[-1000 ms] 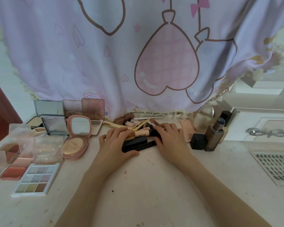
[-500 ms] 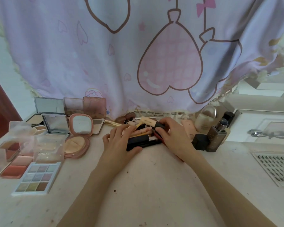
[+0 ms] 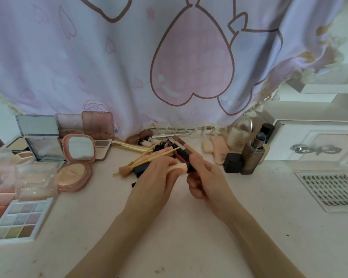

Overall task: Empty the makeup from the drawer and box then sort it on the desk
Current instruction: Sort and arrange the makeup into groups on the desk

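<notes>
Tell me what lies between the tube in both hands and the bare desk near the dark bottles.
Nothing visible. The beige tube with the black cap, gripped by the left hand and the right hand, has bare white desk rightward, short of the square black bottle.

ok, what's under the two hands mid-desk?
A heap of slim makeup: thin yellow-handled brushes, dark pencils and tubes. The left hand grips a beige tube; the right hand grips dark sticks. Whatever lies beneath the palms is covered.
</notes>
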Available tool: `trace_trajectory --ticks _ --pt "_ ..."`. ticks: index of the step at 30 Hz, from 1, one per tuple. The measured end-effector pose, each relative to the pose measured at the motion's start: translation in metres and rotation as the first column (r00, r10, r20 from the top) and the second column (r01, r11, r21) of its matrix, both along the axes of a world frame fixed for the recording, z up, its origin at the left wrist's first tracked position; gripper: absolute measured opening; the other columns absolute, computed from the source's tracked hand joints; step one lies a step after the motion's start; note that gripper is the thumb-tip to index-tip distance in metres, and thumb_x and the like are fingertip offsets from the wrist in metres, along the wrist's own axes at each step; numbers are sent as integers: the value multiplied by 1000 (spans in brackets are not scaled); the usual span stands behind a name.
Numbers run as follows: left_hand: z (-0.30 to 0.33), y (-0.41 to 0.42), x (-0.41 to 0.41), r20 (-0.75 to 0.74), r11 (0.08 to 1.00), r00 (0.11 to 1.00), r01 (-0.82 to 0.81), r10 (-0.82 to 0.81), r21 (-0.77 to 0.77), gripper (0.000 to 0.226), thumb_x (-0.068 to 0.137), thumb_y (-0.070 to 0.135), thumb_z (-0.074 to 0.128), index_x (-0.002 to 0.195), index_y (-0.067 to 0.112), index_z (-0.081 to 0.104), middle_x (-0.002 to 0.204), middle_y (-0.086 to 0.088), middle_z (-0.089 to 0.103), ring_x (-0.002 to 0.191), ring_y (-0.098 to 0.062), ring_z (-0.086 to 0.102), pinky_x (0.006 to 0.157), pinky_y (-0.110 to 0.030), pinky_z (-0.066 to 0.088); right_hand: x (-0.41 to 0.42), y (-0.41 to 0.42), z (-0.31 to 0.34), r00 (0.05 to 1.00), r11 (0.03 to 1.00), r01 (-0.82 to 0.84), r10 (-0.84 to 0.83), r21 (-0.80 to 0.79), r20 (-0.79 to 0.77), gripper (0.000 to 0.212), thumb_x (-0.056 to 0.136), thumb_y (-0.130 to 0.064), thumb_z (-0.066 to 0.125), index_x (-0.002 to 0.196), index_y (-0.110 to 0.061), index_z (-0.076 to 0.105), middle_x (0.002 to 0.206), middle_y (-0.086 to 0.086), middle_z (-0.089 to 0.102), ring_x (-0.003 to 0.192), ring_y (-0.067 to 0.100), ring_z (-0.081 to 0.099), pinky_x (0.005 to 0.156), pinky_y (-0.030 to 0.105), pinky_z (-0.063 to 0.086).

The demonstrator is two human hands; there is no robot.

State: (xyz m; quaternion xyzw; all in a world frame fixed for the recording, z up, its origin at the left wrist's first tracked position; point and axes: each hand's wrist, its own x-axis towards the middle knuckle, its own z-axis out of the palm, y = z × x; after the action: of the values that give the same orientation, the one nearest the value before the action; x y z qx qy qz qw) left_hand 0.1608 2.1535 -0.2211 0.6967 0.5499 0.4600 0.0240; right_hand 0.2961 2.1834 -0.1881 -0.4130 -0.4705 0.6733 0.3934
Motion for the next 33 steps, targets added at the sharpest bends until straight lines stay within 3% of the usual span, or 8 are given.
trace_trajectory --ticks 5,12,15,17,20,25,30,33 --pt "9 -2 2 11 985 988 -152 151 79 30 89 29 34 59 26 36 46 16 25 54 -12 42 48 -21 33 -8 -11 -4 972 989 -25 -9 142 234 36 96 -36 41 75 -11 54 44 -11 39 38 4 35 38 14 29" --pt "13 -3 11 428 940 890 -1 156 -340 50 96 26 39 48 15 47 42 8 43 43 -6 38 44 -17 28 -3 -14 -12 851 673 -64 -348 737 392 32 92 -28 47 60 -26 41 49 -13 37 48 0 46 44 9 33" --pt "11 -4 5 311 963 948 17 69 -268 49 93 49 40 55 19 53 53 4 48 49 -7 42 49 -17 30 -3 -11 -13 900 794 67 -309 604 306 27 89 -30 57 65 -22 47 53 -11 44 48 3 45 47 11 32" --pt "10 -4 1 135 972 991 47 -15 -231 17 85 49 54 76 36 47 67 14 52 65 1 51 56 -13 36 0 -5 -11 949 887 166 -262 431 173 23 87 -30 59 70 -18 49 51 -11 46 45 4 40 47 17 32" --pt "4 -4 0 54 974 998 38 -26 -223 34 76 38 68 88 40 36 75 20 51 76 4 54 57 -17 41 6 -1 -7 973 937 225 -231 266 -8 26 86 -25 62 75 -6 48 47 -5 40 39 9 31 39 19 26" --pt "6 -6 0 24 969 998 63 -59 -238 31 94 50 30 74 34 47 60 11 48 69 -4 51 56 -17 36 13 -3 0 996 965 91 -84 247 -40 11 89 -13 59 79 -9 59 53 -2 50 44 9 33 43 20 25" --pt "7 -7 5 111 960 992 93 -66 -264 28 80 37 64 94 38 40 72 13 50 67 5 49 60 -11 38 14 -3 0 998 961 55 -58 271 5 11 89 -9 57 83 -12 66 66 3 54 53 12 36 47 22 28" --pt "9 -8 6 112 955 991 98 -69 -279 17 80 43 53 84 39 37 76 14 54 69 0 54 62 -12 40 14 -2 -2 990 933 60 -100 354 96 17 89 -6 55 81 -18 63 72 -10 55 52 7 42 48 18 33"
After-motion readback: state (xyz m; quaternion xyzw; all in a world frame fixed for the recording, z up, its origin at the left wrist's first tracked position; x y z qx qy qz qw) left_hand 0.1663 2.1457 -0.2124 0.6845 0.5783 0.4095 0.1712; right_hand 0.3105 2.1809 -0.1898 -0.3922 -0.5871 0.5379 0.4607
